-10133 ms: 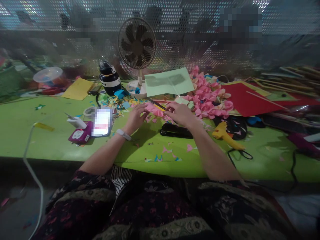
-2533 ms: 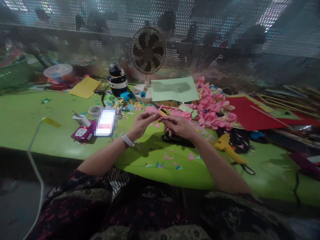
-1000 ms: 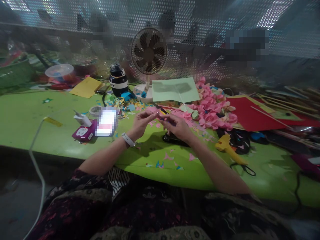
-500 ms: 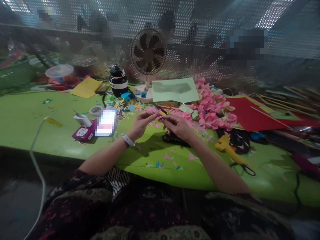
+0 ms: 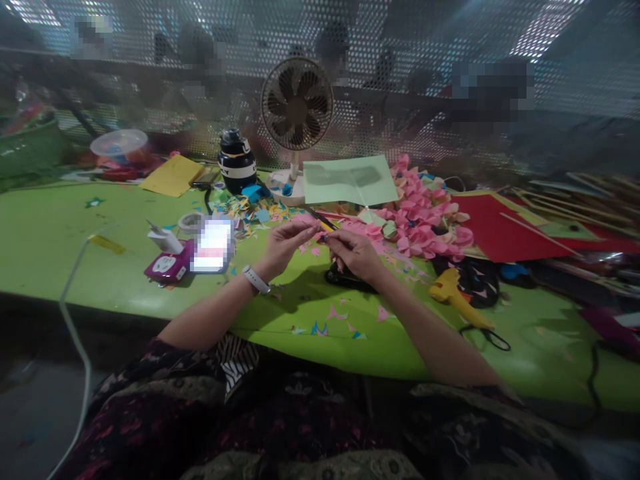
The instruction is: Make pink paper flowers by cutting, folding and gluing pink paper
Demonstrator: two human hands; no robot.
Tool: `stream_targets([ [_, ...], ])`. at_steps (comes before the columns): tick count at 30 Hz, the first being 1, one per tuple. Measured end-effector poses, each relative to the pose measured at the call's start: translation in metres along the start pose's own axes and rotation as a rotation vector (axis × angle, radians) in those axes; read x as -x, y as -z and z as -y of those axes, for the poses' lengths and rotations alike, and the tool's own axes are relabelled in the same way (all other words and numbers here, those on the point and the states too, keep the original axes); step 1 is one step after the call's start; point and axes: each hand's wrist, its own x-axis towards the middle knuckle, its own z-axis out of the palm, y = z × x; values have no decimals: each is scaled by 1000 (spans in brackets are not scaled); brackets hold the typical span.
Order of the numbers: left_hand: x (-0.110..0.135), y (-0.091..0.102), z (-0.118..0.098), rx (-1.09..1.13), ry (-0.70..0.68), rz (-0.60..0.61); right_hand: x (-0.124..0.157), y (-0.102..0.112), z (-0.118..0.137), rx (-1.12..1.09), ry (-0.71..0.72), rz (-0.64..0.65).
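Note:
My left hand [image 5: 286,247], with a white band on its wrist, is raised over the table with thumb and fingers pinched together. Almost touching its fingertips is my right hand [image 5: 353,253], also closed in a pinch. Whatever lies between the fingertips is too small to make out. Just behind them is a slim dark tool with a yellow part [image 5: 325,221]; its kind is unclear. Below my right hand sits a black object [image 5: 340,276], partly covered by the hand. Pink paper scraps [image 5: 315,251] and other cut bits lie around.
Pink paper flowers [image 5: 425,217] are heaped behind my right hand, beside a pale green sheet [image 5: 345,181]. A yellow glue gun [image 5: 457,297] lies at right, near red sheets [image 5: 495,230]. At left are a lit phone [image 5: 213,245] and a purple box [image 5: 170,265]. A fan [image 5: 297,103] stands behind.
Both hands keep almost the same place and pinch. The fingers of my right hand have shifted very slightly; nothing else visibly moves.

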Motion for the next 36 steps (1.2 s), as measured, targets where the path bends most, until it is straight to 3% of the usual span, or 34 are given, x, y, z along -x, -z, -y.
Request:
stream_targets([
  [6, 0, 0, -2, -47, -29, -38, 2, -4, 2, 75, 63, -94],
  [18, 1, -1, -2, -6, -5, 14, 1, -3, 0, -12, 5, -2],
  [27, 1, -1, 2, 8, -19, 23, 1, -5, -1, -2, 30, -20],
  [36, -2, 2, 0, 85, 1, -30, 1, -5, -2, -17, -18, 58],
])
